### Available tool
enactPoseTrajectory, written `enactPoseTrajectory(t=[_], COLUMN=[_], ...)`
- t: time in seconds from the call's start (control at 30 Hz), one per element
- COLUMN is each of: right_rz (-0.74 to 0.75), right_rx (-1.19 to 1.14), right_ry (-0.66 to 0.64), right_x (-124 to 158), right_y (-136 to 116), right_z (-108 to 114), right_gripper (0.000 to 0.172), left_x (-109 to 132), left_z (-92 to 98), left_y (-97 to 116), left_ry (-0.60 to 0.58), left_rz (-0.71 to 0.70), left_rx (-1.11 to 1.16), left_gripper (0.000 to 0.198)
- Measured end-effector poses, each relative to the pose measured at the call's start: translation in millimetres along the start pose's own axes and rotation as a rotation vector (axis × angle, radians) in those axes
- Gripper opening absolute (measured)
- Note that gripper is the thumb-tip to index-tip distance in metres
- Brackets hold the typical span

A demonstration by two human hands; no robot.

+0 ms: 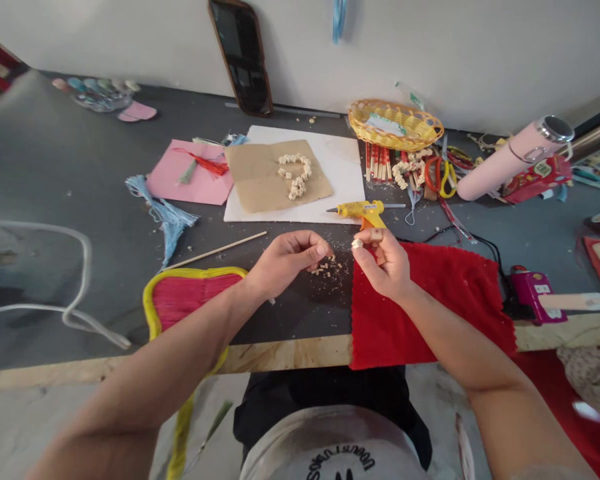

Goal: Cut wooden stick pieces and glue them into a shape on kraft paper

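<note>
My left hand [296,261] is closed in a pinch above the table, and what its fingertips hold, if anything, is too small to make out. Just under it lie small wooden bits [324,270] among crumbs. My right hand [387,267] pinches a small pale cluster of wooden bits [357,245] between thumb and finger, over the left edge of a red cloth [445,293]. A yellow glue gun [361,210] lies right behind that hand. Farther back, a curved chain of pale wooden bits [303,167] rests on brown paper [255,177].
Behind stand a phone [243,57], a yellow basket [396,137] and a pink flask [517,157]. Scissors [447,179] lie near the flask. At left are a thin stick [217,250], a blue tassel [167,213] and a yellow-rimmed pink piece [193,297]. A purple box [535,297] sits right.
</note>
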State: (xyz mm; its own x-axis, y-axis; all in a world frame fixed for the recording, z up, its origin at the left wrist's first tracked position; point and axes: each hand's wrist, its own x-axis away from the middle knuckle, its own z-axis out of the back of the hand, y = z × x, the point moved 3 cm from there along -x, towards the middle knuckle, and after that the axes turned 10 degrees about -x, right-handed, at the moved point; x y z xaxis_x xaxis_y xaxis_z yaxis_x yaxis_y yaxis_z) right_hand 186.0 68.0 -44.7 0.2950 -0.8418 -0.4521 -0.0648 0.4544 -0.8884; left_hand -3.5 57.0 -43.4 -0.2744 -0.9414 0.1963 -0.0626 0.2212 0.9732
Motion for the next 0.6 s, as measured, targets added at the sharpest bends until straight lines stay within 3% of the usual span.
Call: enactPoseTrajectory(t=[0.2, 0.6], right_rz=[0.131, 0.094], right_rx=[0.118, 0.07], right_ry=[-0.147, -0.216], right_x=[-4, -3], right_y=[-11, -10], right_z=[-7, -11], right_gripper=[0.014, 0.019], left_x=[1, 4], left_z=[-1.3, -9.2], left_y=[-5, 0], left_ry=[-0.041, -0.217], left_rz=[0.024, -0.009], left_rx=[-0.007, -0.108], left_gripper=[0.031, 0.03])
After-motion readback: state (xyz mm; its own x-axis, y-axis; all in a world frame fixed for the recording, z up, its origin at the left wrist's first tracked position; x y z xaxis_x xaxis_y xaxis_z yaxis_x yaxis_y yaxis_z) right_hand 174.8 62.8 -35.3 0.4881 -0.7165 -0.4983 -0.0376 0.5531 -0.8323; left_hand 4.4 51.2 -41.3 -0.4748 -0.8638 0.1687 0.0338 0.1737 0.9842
